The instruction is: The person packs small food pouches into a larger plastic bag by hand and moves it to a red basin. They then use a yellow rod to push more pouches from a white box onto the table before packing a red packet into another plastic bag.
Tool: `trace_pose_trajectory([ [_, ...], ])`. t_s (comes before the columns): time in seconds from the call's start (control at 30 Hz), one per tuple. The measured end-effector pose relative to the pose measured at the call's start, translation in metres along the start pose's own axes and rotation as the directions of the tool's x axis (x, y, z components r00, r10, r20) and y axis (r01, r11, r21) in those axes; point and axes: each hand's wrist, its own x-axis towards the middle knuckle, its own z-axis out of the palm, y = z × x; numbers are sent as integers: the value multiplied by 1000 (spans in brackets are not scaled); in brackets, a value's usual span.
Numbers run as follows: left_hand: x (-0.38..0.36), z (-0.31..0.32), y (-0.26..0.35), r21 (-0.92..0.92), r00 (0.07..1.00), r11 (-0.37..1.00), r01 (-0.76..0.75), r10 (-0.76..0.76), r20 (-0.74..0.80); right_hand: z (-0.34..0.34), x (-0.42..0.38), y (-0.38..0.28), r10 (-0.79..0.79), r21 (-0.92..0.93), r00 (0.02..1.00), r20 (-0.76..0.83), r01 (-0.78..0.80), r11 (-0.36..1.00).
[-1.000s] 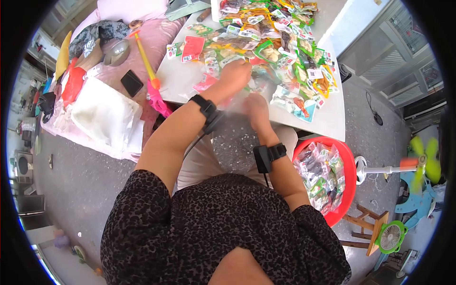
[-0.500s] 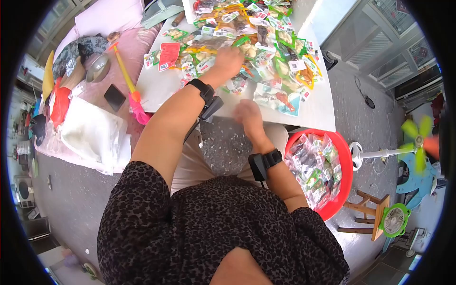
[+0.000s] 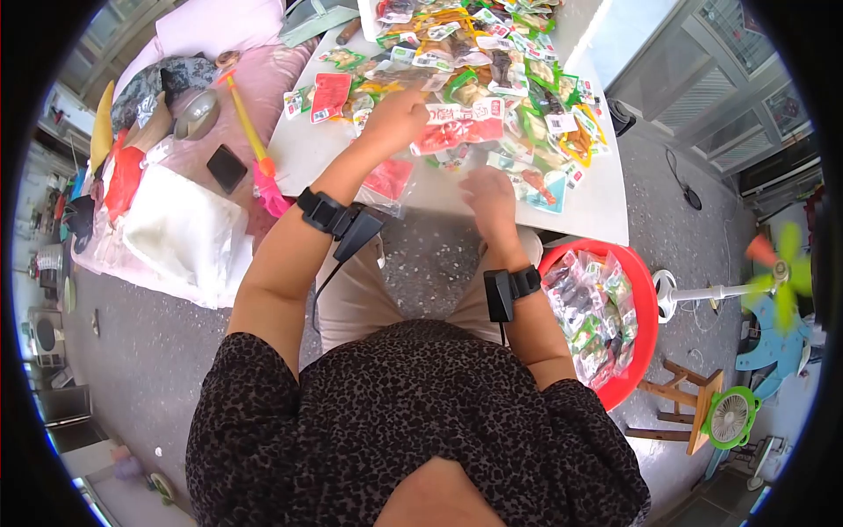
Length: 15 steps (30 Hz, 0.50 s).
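Observation:
A red-and-white food packet (image 3: 461, 126) is raised at the front of a heap of snack packets (image 3: 474, 66). My left hand (image 3: 399, 121) is closed at its left end, fingertips partly hidden. Under my left wrist, a clear bag with red contents (image 3: 386, 180) lies at the table's front edge. My right hand (image 3: 492, 200) is at the same edge, below the raised packet and left of a blue-cornered packet (image 3: 544, 195). Blur and the hand's back keep its fingers from showing clearly.
A red tub (image 3: 648, 325) full of packets stands on the floor by my right leg. Left of the white table (image 3: 294, 158) is a pink-covered bed (image 3: 250, 83) with a phone (image 3: 226, 169) and white sheets (image 3: 180, 233). A fan (image 3: 780, 270) turns at far right.
The red-and-white packet has come into view beside my left hand, which has moved slightly left. The clear bag with red contents now shows below that wrist. My right hand has shifted right.

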Motion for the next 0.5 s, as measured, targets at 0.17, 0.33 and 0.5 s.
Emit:
trace_pose_trajectory([
  [0.17, -41, -6, -17, -564, 818, 593, 575, -422, 390, 6, -10, -32, 255, 272, 966, 34, -254, 928],
  [0.33, -76, 2, -15, -738, 798, 322, 593, -354, 487, 15, -24, -25, 71, 132, 957, 283, -112, 985],
  [0.5, -95, -8, 8, -196, 997, 978, -68, 71, 7, 7, -24, -31, 444, 178, 884, 145, -465, 867],
])
